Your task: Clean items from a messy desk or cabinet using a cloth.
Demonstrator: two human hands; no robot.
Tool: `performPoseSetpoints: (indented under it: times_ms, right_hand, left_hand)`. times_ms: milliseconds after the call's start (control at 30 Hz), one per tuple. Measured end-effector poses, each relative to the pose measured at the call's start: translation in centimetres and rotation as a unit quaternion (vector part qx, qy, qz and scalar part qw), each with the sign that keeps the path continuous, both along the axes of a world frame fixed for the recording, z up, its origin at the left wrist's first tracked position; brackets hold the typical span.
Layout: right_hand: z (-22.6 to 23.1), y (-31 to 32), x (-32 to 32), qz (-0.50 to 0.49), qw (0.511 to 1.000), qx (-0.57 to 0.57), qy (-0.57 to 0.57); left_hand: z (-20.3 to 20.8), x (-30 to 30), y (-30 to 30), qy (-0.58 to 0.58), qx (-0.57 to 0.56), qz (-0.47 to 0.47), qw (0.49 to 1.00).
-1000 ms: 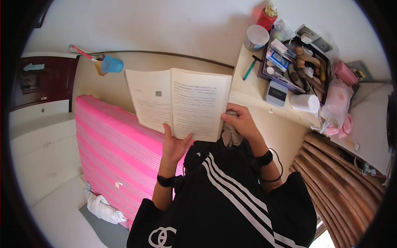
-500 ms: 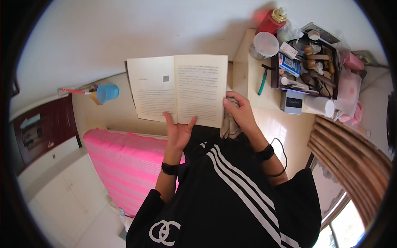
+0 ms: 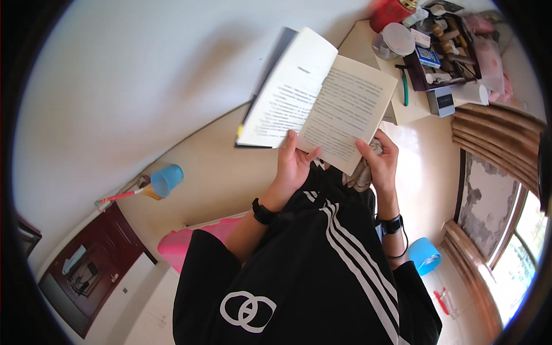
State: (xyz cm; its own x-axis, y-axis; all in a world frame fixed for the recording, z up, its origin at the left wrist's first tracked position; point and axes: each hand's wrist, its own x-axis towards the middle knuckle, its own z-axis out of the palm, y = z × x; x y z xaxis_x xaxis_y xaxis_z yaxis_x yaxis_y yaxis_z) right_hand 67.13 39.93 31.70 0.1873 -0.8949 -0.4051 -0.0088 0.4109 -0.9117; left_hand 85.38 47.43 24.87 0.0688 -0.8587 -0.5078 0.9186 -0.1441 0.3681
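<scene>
An open paperback book with cream pages is held up in front of me. My left hand grips its lower edge near the spine, thumb across the page. My right hand holds the bottom of the right-hand page and also has a crumpled grey cloth bunched under its fingers. Both wrists wear black bands. My black top with white stripes fills the lower part of the view.
A cluttered desk at upper right carries a red jar, a clear lidded tub, a green pen and a tray of small items. A blue dustpan and broom lie on the floor; pink bedding lies lower left, a blue bin at right.
The view has swung and tilted; the book now sits slanted to the upper right. The pink bedding has slid mostly out of sight. Both hands keep their hold on the book.
</scene>
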Motion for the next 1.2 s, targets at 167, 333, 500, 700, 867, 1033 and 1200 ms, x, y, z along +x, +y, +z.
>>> performPoseSetpoints:
  times_ms: [167, 333, 500, 700, 867, 1033, 1200]
  right_hand:
    - [0.4, 2.7, -0.7, 0.022, 0.992, -0.119, 0.045]
    - [-1.9, 5.2, -1.7, 0.063, 0.978, -0.187, 0.072]
    - [-5.3, 6.9, -2.4, 0.066, 0.977, -0.201, 0.032]
    - [-9.6, 7.4, -2.8, 0.025, 0.987, -0.143, 0.069]
    - [-15.2, 6.9, -2.9, -0.084, 0.995, -0.041, -0.041]
    - [-18.9, 5.5, -2.0, -0.234, 0.969, -0.048, 0.066]
    - [-21.9, 0.7, -0.2, -0.228, 0.771, -0.406, 0.434]
  left_hand:
    - [0.6, 0.2, -0.1, -0.108, 0.06, -0.075, 0.99]
    - [-1.1, 0.6, 2.1, -0.083, 0.086, -0.077, 0.99]
    - [-3.5, 1.6, 5.1, 0.003, 0.068, -0.08, 0.995]
    - [-8.9, 1.7, 5.4, 0.115, 0.041, -0.106, 0.987]
    - [-13.5, 2.8, 4.4, 0.095, 0.065, -0.116, 0.987]
    - [-19.6, 6.3, 4.3, 0.078, 0.117, -0.118, 0.983]
    - [-25.1, 7.7, 2.1, 0.057, 0.115, -0.142, 0.981]
